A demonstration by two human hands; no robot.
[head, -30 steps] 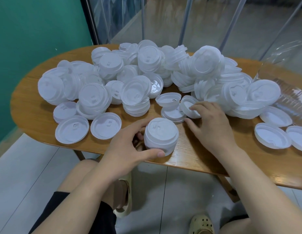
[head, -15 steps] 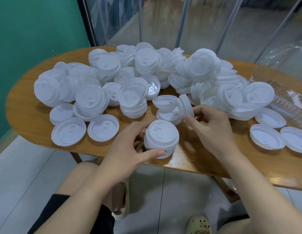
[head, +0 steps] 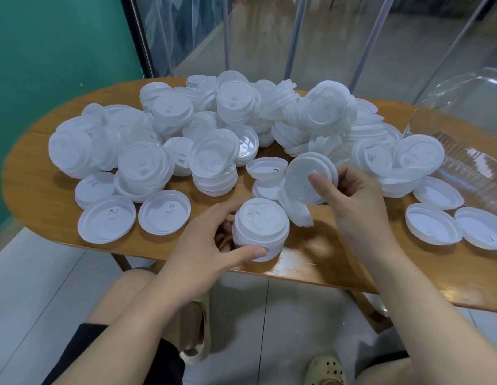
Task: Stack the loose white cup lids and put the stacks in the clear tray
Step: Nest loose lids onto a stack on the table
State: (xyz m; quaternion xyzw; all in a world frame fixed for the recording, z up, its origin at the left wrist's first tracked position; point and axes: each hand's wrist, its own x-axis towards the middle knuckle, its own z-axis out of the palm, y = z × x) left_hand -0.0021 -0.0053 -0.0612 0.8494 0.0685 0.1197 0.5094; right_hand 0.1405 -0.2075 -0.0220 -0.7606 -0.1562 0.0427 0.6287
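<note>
Table (head: 61,151): wood, visible grain, glossy varnish | Lids (head: 164,215): thin white plastic, smooth, semi-matt | Stack of lids (head: 260,229): same white plastic, ribbed at the rims | Clear tray (head: 469,159): transparent plastic, glossy, ridged | Floor (head: 33,276): smooth pale tiles.

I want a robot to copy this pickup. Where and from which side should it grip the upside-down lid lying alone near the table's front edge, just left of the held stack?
Probably pinch the raised rim of the upturned lid from above, one finger inside the bowl and one outside. It lies flat on the table with its hollow up, so the thin wall stands exposed. The near-right rim is freest; another lid crowds its left side.
</note>
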